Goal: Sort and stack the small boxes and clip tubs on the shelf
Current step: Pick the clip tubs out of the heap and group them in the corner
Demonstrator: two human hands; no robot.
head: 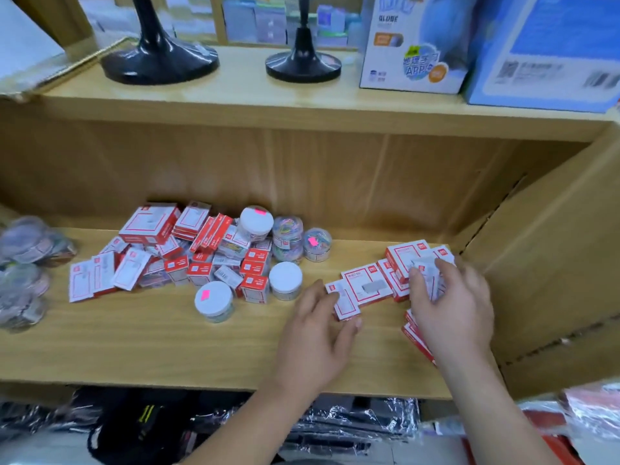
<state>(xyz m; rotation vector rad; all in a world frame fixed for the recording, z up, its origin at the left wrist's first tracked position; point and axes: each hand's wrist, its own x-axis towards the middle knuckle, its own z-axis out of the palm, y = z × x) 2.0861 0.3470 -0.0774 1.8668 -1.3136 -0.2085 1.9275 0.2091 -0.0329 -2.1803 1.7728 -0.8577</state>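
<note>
Red-and-white small cardboard boxes (188, 260) lie mostly in a jumbled heap at the left of the pale wooden shelf (151, 347) in the head view. Round clear plastic clip tubs (285, 280) are scattered among them, and few of them look stacked. To the right, a short overlapping row of sorted boxes (369, 285) has begun, near a brown cardboard carton (553, 263). The left hand (315, 330) pinches 1 flat box at the row's near end between thumb and fingers. The right hand (449, 307) curls round a small bundle of boxes above more boxes. I judge the sorting barely started: most boxes and every tub remain.
</note>
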